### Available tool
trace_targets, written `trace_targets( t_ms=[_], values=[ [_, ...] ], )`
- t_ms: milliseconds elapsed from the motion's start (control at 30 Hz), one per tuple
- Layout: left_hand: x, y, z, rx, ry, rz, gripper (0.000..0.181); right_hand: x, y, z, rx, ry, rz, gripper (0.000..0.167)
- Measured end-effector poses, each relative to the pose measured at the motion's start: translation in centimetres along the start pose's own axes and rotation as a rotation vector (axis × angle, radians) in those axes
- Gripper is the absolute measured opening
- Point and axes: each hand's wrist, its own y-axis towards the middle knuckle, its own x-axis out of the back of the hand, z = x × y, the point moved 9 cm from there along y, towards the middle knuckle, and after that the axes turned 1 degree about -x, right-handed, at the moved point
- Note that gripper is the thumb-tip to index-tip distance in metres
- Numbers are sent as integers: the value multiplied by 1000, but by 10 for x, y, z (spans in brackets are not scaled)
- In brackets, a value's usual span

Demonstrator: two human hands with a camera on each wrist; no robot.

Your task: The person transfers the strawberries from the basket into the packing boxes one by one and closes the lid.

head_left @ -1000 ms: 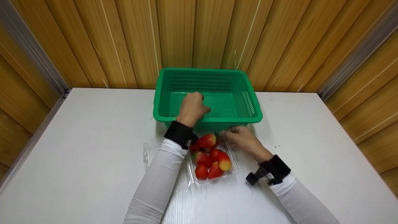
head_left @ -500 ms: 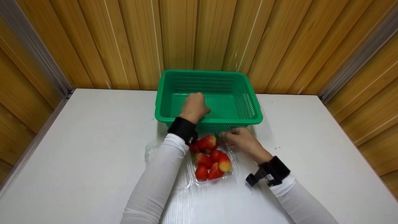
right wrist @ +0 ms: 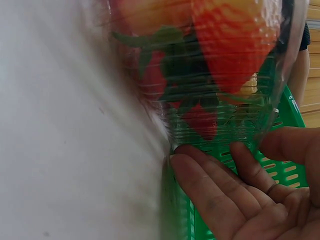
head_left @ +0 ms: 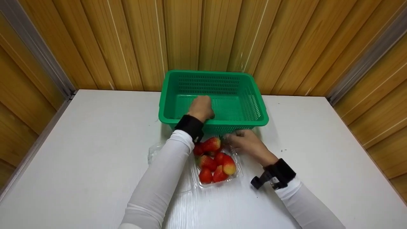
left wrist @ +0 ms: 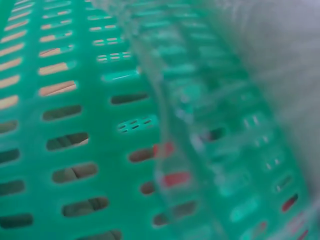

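Note:
My left hand [head_left: 201,107] reaches over the near rim into the green basket [head_left: 214,122]. Its fingers are hidden from above, so whatever they hold cannot be seen. Through the slots of the basket wall [left wrist: 100,150], bits of fingers show in the left wrist view. In front of the basket, several strawberries [head_left: 220,173] fill a clear plastic punnet [head_left: 240,170]. My right hand [head_left: 249,144] lies at the punnet's far right corner. In the right wrist view its loosely extended fingers [right wrist: 215,192] reach to the punnet's end, thumb near the rim.
The punnet's clear lid [head_left: 155,152] lies folded open to the left, partly under my left sleeve [head_left: 162,181]. A wood-patterned panel wall [head_left: 213,35] rises behind the basket at the back of the white table [head_left: 108,136].
My left hand has turned slightly and shifted a little right in the basket, and its thumb now shows less. My right hand and the strawberries in the punnet stay about where they were.

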Motion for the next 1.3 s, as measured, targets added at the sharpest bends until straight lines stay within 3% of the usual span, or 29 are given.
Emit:
trace_targets(
  t_ms=[233,467,733,1300],
  values=[
    [-2,1,3,15,18,52,14,-2,6,-2,-12,-23,-8,23],
    [-4,0,2,-6,20,96,25,-2,6,0,-16,-21,-18,23],
    [-6,3,4,-5,45,113,13,-3,9,1,-13,-52,-28,25],
    [-6,5,5,-6,54,105,7,-5,11,0,-14,-27,-22,22]
  ],
)
